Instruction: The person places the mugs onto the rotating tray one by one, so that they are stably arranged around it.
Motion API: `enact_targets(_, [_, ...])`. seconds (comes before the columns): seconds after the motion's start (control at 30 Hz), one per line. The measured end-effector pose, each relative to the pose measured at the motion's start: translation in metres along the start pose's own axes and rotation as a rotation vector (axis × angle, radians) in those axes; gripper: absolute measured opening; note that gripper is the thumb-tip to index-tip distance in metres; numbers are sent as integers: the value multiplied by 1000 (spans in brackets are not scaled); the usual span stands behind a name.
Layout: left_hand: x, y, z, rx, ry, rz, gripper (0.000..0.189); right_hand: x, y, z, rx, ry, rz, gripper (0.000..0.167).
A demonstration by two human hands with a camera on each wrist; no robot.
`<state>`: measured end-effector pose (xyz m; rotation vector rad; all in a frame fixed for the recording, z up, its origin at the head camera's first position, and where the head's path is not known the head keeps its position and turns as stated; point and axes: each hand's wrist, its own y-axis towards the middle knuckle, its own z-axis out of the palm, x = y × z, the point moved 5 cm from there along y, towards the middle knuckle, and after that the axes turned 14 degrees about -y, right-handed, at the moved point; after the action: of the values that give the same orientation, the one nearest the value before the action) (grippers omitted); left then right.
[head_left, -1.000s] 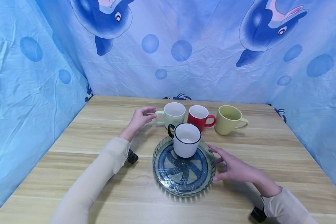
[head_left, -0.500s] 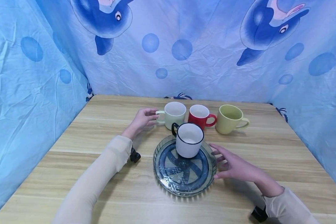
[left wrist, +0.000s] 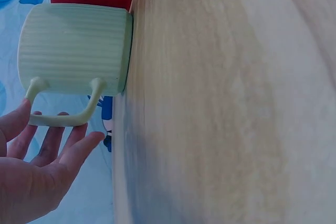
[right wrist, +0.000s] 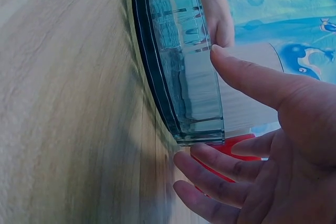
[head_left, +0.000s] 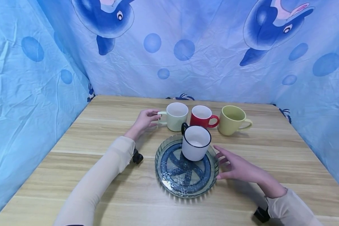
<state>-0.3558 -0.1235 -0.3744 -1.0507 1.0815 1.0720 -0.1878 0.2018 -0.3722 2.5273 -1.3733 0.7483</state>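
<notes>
Light wood (head_left: pixel 73 175) bears a ribbed, pale-green mug (left wrist: pixel 76 48), left fingers (left wrist: pixel 51 142) at its handle (left wrist: pixel 60 121).

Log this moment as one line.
left hand holds pale green mug by handle; right hand at glass dish; white mug upright on dish; red mug, olive mug farther back

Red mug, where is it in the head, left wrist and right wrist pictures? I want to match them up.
Head: the red mug stands just right of centre, between the pale green mug and the olive-yellow mug.
Left wrist: top left, partly behind the pale green mug.
Right wrist: lower right of centre, partly hidden by the right hand.
Shared landmark: the fluted glass plate, cut off at the left wrist picture's top.
</notes>
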Motion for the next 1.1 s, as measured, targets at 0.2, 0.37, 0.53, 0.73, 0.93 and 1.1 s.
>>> enact_targets(0.2, [3, 2, 1, 2, -51, -7, 40, -2, 0, 2, 20, 15, 31, 102])
enact_targets(0.37, [7, 4, 3, 11, -98, -19, 39, -3, 0, 3, 22, 18, 33, 102])
enact_targets(0.53, [8, 6, 3, 12, -115, -6, 38, -4, 0, 3, 15, 22, 19, 102])
enact_targets(0.73, [6, 7, 4, 16, -133, -1, 37, -4, 2, 2, 23, 25, 29, 102])
enact_targets(0.93, [6, 8, 5, 26, -147, -5, 38, -2, 2, 1, 26, 38, 39, 104])
enact_targets(1.1, [10, 7, 3, 9, -133, -1, 37, -1, 2, 2, 39, 48, 48, 104])
